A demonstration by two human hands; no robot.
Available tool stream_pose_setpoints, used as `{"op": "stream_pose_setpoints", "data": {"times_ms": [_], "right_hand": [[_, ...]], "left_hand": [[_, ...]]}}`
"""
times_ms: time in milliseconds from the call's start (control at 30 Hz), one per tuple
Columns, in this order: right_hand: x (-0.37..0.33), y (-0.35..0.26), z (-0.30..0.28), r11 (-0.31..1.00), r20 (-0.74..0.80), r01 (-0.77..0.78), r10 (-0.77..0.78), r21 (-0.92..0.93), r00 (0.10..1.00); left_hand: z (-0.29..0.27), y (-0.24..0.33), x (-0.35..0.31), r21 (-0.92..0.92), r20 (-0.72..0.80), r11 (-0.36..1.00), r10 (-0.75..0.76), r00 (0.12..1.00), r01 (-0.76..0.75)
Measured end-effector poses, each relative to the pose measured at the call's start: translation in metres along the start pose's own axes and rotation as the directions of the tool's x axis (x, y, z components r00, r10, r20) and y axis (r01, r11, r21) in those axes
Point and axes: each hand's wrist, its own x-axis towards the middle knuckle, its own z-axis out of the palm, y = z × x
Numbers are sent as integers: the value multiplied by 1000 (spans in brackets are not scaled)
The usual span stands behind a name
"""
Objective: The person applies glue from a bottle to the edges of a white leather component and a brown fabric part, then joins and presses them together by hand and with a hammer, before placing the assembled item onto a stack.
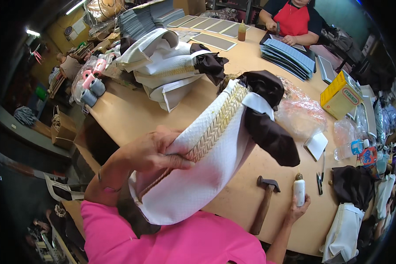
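My left hand (pixel 160 152) is closed on the edge of a white textured bag body (pixel 198 185), thumb and fingers pinching it beside a tan braided trim (pixel 218 121). Dark brown lining fabric (pixel 273 136) hangs out of the bag's far end. The bag is tilted and raised in front of my chest. At the right, my right hand (pixel 298 212) wraps around the lower part of a white squeeze bottle (pixel 298 191) with a crusted brown tip. The bottle stands upright by the table's near edge. Just left of it lies a hammer (pixel 265 202) with a wooden handle.
More white bag pieces (pixel 167 66) lie at the far left, near thread spools (pixel 92 90). Pens (pixel 320 182), a notepad (pixel 316 145), clear plastic (pixel 297 108) and a yellow can (pixel 341 94) are at right. Across the table (pixel 123 119), another person (pixel 292 22) works beside stacked blue-grey panels (pixel 288 57).
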Motion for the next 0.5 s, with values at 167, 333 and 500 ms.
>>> {"op": "stream_pose_setpoints", "data": {"times_ms": [167, 333, 500], "right_hand": [[-3, 9, -4, 993, 41, -10, 5, 118, 999], [9, -12, -18, 991, -27, 122, -124, -55, 992], [37, -141, -17, 890, -68, 234, -225, 391, 972]], "left_hand": [[3, 7, 20, -231, -92, 967, -130, 987, 106], [2, 14, 36, -156, -173, 971, -205, 963, 179], [4, 6, 28, -313, -233, 885, -423, 876, 344]]}}
